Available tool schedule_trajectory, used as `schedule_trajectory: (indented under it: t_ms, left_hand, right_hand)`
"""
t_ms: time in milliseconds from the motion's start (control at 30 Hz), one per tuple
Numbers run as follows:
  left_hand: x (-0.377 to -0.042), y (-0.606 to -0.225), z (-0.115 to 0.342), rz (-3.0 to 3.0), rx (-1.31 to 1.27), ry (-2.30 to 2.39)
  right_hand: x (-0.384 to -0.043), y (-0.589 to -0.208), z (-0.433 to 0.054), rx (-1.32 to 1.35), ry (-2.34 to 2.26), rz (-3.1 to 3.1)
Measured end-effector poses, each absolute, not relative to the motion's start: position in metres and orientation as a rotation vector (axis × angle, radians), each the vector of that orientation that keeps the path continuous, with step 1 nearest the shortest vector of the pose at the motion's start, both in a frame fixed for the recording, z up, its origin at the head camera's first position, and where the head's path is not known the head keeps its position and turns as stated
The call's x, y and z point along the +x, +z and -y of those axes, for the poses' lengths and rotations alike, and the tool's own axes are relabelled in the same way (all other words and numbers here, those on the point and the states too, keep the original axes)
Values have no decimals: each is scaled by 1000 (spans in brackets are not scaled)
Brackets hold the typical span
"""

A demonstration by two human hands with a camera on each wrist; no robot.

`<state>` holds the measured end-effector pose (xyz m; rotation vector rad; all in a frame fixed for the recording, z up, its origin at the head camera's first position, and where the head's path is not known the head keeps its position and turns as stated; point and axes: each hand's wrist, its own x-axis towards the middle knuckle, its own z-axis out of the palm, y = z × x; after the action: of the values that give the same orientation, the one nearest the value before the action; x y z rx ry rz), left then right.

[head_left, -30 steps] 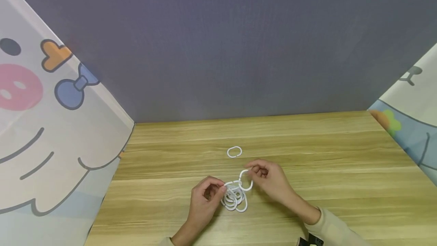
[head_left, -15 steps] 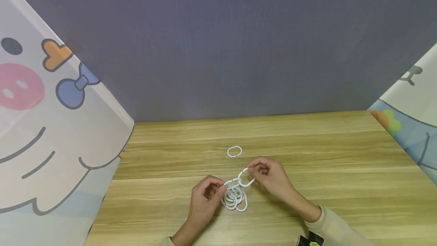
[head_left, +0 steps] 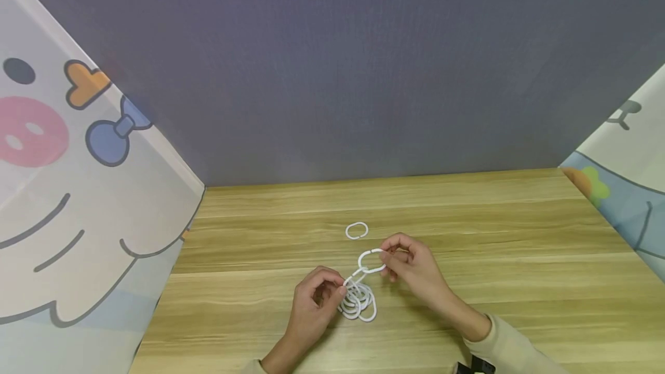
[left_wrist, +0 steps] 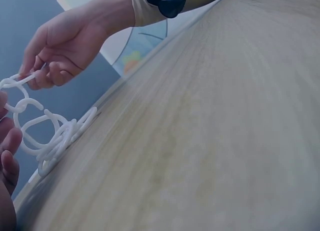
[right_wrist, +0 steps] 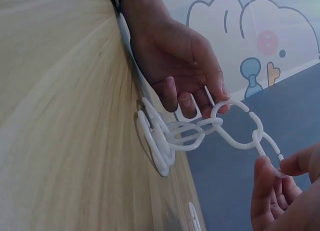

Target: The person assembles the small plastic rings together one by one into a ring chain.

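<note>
A chain of white plastic C-shaped links joins both hands. In the head view its heap of linked rings (head_left: 373,308) lies on the wooden table (head_left: 493,224), just right of my left hand (head_left: 313,307). That hand pinches one link (right_wrist: 261,128) of the chain between thumb and fingertips. My right hand (head_left: 417,267) pinches the end link (head_left: 359,261) by its right side, above and right of the heap. The right wrist view shows this end link hooked through the link in my left hand, both raised off the table. Small gaps show in the links.
A single loose white link (head_left: 357,223) lies on the table beyond the hands. A grey panel (head_left: 363,74) stands along the far edge. Cartoon-printed panels (head_left: 93,218) close in the left and right sides.
My right hand has tilted the end link up and leftward so it lies sideways, drawing the link below it up with it. My left hand has shifted only slightly.
</note>
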<state>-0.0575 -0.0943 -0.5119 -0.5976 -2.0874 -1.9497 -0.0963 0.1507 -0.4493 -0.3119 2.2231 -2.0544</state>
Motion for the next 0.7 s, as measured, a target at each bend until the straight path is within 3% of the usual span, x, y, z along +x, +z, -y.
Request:
schedule_trajectory:
  t_ms: [300,700]
  left_hand:
    - [-59,-512,94,2012,-737,-1899]
    - [-58,-512,93,2077,-603,-1908]
  right_hand:
    - [-93,-448,-150,-393,-2072,-2216]
    - [-90,-453,-148,-572,-2018,-2208]
